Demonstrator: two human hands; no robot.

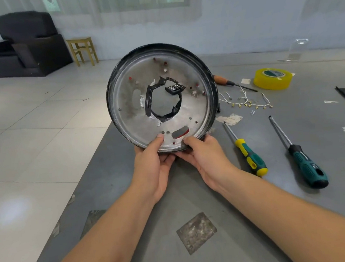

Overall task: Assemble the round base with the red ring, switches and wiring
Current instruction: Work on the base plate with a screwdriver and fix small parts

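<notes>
Left hand (152,165) and right hand (205,159) clamped on the lower rim of the round base (128,105), thumbs on its metal face, base held upright above the desk's (131,196) left edge, wiring (245,102), screwdrivers (250,155) and yellow tape (273,78) lying toward the right edge

Bare forearms, ringless hands (152,169)

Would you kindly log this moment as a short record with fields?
held item: round base, upright on edge, metal face toward the camera
left hand: grips the lower rim, thumb on the face
right hand: grips the lower rim beside it
centre hole: edged with black tape
wiring: loose on the table
tools: two screwdrivers, right of the hands
tape roll: yellow, far right
</notes>
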